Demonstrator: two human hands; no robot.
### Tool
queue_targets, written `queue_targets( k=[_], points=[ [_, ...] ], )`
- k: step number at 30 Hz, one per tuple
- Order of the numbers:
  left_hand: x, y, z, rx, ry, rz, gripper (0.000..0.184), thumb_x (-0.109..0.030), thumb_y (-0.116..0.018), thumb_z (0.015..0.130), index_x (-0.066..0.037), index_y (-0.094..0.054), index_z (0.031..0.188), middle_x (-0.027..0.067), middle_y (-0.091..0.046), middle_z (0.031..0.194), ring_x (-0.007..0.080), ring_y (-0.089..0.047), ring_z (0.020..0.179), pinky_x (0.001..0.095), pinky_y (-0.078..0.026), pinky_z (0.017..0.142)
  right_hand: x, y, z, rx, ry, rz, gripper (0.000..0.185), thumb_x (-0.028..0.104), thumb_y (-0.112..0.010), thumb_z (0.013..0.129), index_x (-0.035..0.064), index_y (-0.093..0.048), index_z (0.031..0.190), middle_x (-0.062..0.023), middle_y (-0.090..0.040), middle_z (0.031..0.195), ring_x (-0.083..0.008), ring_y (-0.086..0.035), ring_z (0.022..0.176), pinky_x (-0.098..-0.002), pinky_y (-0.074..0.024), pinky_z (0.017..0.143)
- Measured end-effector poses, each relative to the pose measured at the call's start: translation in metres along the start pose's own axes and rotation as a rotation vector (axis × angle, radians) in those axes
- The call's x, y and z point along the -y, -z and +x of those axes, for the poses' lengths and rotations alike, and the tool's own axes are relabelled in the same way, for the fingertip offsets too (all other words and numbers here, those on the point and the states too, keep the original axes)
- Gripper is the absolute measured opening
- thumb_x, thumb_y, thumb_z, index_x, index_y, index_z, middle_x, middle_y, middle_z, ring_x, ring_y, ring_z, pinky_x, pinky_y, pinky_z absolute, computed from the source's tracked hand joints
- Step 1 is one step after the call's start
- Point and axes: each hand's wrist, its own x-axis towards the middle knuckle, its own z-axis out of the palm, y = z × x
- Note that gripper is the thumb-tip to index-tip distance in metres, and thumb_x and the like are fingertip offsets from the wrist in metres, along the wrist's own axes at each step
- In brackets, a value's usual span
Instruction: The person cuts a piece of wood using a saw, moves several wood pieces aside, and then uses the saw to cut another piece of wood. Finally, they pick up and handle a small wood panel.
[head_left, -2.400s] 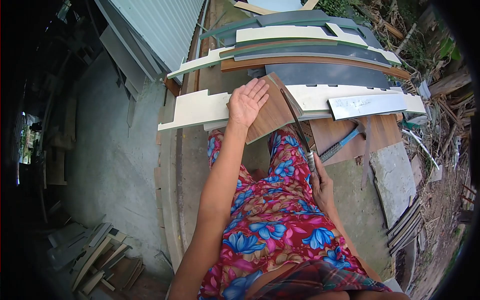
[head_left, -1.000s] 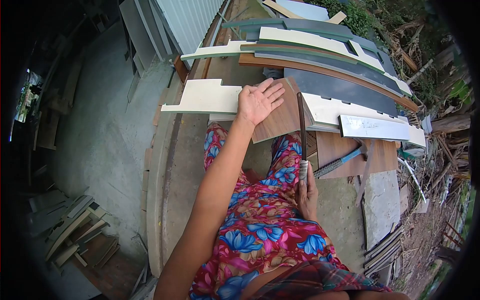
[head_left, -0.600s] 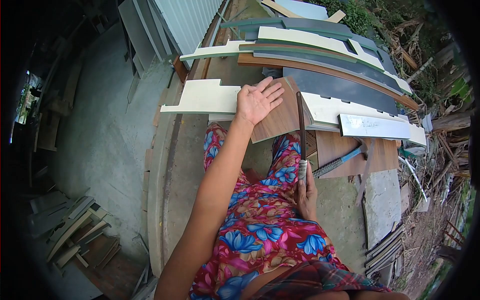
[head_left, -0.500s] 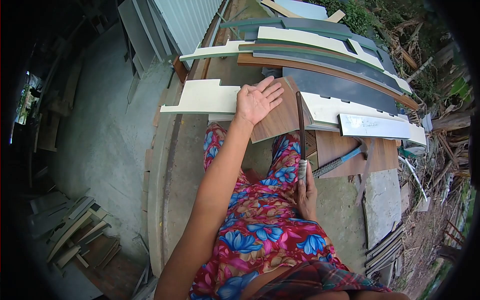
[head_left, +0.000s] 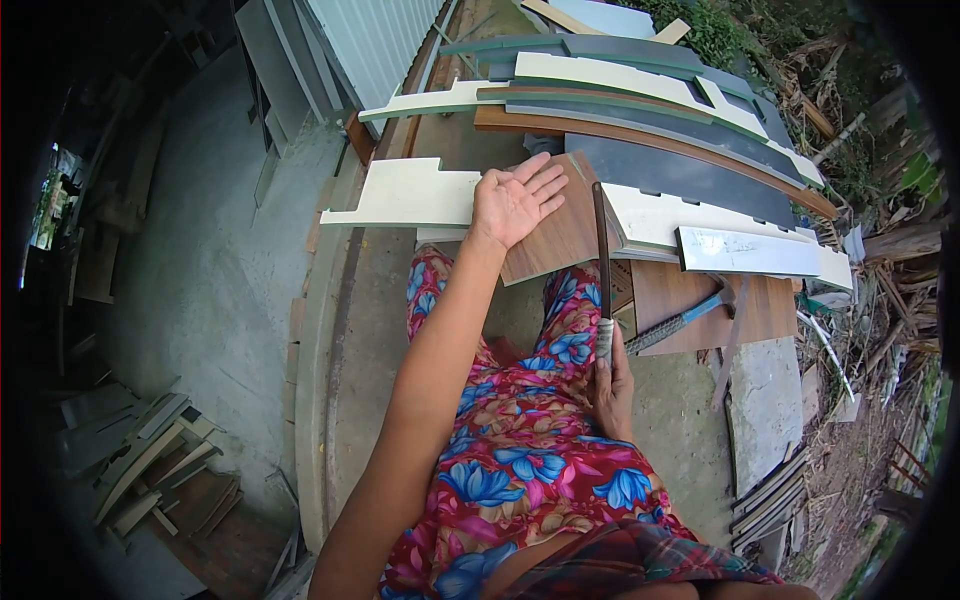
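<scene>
My left hand (head_left: 518,205) is palm up with its fingers spread, holding nothing, over the left part of a wood-grain board (head_left: 556,232). That board lies across a long cream panel (head_left: 405,195). My right hand (head_left: 613,385) is closed round the pale wrapped handle (head_left: 605,340) of a long, thin, dark blade (head_left: 602,240). The blade points away from me, along the right side of the wood-grain board. To its right, a hammer (head_left: 680,318) with a blue and grey handle rests on another wood-grain board (head_left: 770,305).
A silver-white strip (head_left: 745,252) lies on the cream panel's right part. Beyond are a dark grey board (head_left: 680,180) and several long cut panels (head_left: 630,78). Offcuts (head_left: 160,450) are piled at lower left. Dry branches and leaves (head_left: 870,330) lie at the right, a corrugated wall (head_left: 385,50) stands behind.
Since the earliest frame, the view has shifted and the blade has swung from slanting left to nearly straight ahead. My left hand's fingers have spread wider. Over the last second, almost nothing differs.
</scene>
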Motion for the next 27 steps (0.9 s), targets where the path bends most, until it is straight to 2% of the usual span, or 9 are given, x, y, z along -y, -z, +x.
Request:
queue_targets(
  k=[2,5,15,18,24,27],
  points=[
    [0.0,0.0,0.0,-0.004,0.007,0.003,0.076,-0.029,-0.041,0.084,0.005,-0.026,0.15,0.0303,-0.021,0.156,0.0434,-0.022,0.145,0.0537,-0.016,0.119,0.0,-0.003,-0.001,-0.034,-0.017,0.067,0.054,0.007,-0.045,0.103,0.0126,-0.031,0.154,0.0025,-0.055,0.098,-0.0023,-0.044,0.073,-0.0159,-0.0377,0.061],
    [-0.001,-0.002,0.0,-0.009,0.015,-0.001,0.075,-0.029,-0.042,0.085,0.004,-0.026,0.151,0.03,-0.022,0.156,0.0431,-0.023,0.145,0.0534,-0.017,0.119,-0.008,0.0,0.002,-0.035,0.06,-0.036,0.054,0.008,-0.046,0.103,0.013,-0.03,0.154,0.0026,-0.055,0.098,-0.0023,-0.044,0.073,-0.0161,-0.0375,0.06],
    [0.001,-0.001,0.001,-0.022,0.0,0.027,0.07,-0.021,-0.041,0.085,0.005,-0.028,0.15,0.0294,-0.024,0.156,0.0431,-0.025,0.144,0.0542,-0.02,0.119,0.002,-0.002,-0.002,-0.026,-0.037,0.042,0.056,0.007,-0.046,0.103,0.0138,-0.028,0.155,0.0034,-0.054,0.098,-0.0025,-0.043,0.073,-0.0165,-0.0375,0.061],
    [0.001,-0.001,0.002,-0.039,0.009,0.048,0.072,-0.024,-0.04,0.084,0.005,-0.03,0.149,0.0273,-0.024,0.156,0.0402,-0.027,0.144,0.052,-0.02,0.119,0.003,-0.003,-0.001,-0.027,-0.03,0.043,0.056,0.006,-0.045,0.102,0.0134,-0.028,0.155,0.0033,-0.054,0.099,-0.0025,-0.043,0.074,-0.0165,-0.0381,0.062],
    [0.001,-0.002,0.002,-0.032,0.015,0.066,0.072,-0.023,-0.04,0.084,0.005,-0.03,0.149,0.0277,-0.024,0.156,0.0403,-0.026,0.145,0.052,-0.02,0.119,-0.003,-0.002,0.0,-0.036,0.007,-0.006,0.055,0.005,-0.044,0.102,0.0124,-0.029,0.155,0.0026,-0.054,0.101,-0.0029,-0.043,0.075,-0.0165,-0.039,0.064],
    [0.0,-0.002,0.001,-0.036,0.014,0.031,0.068,-0.019,-0.039,0.085,0.006,-0.03,0.148,0.0299,-0.024,0.155,0.043,-0.026,0.144,0.054,-0.02,0.119,-0.007,0.0,0.001,-0.026,0.038,-0.059,0.055,0.005,-0.044,0.102,0.012,-0.029,0.155,0.002,-0.054,0.103,-0.0034,-0.044,0.076,-0.0167,-0.0394,0.064]
  ],
)
